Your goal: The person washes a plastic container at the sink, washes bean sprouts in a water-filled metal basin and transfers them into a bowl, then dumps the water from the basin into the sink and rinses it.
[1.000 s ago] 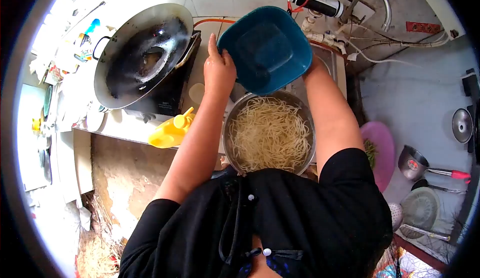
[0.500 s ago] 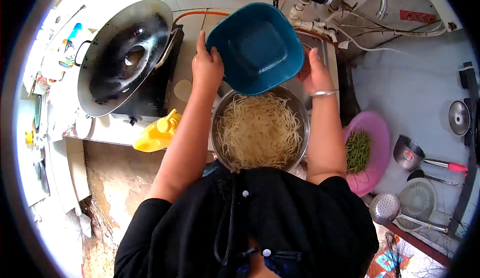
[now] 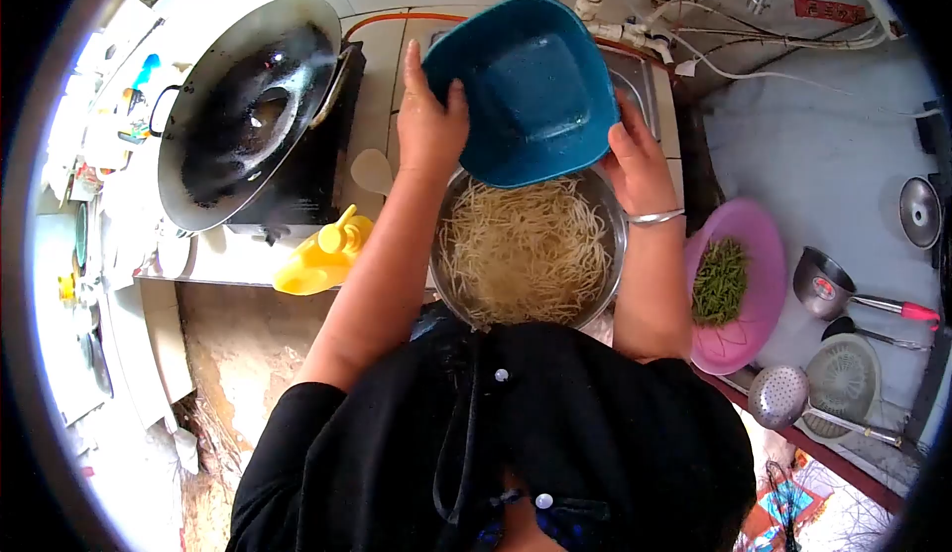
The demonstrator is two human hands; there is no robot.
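A teal square basin (image 3: 535, 86) is held up between both hands, tilted so that I see its wet inside, with nothing in it. My left hand (image 3: 431, 125) grips its left side, thumb toward the rim and index finger stretched up. On the opposite side, my right hand (image 3: 640, 167), with a silver bangle at the wrist, holds the lower right corner. Just below the basin stands a round metal bowl (image 3: 618, 249) full of pale thin strips (image 3: 531, 249), which look like shredded potato or noodles. The basin hides the bowl's far rim.
A large wok (image 3: 203, 145) sits on a black stove (image 3: 332, 170) at the left. By my left forearm stands a yellow bottle (image 3: 322, 259). A pink basin (image 3: 759, 284) with green vegetable pieces is at the right, beside hanging ladles and strainers (image 3: 778, 396). A sink (image 3: 645, 81) lies behind.
The teal basin has moved a little to the right with both hands. More of my right fingers now show at its edge. The whole view has shifted slightly.
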